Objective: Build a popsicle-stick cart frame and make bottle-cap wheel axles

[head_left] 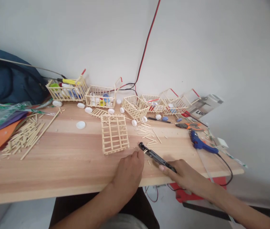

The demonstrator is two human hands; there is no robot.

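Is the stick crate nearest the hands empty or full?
Empty: bare table shows through the slats of the crate, and nothing lies inside it.

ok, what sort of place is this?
Probably a hobby craft bench: stick-built crates on a wooden table, a blue glue gun, a black tool held in the right hand.

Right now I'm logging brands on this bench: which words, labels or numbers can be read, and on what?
"LUC": dark letters on the grey-and-white printed box leaning on the wall at the right end of the wooden table; anything after them cannot be read.
No marking is legible on the blue hot-glue gun or the slim black hand tool in the right hand.
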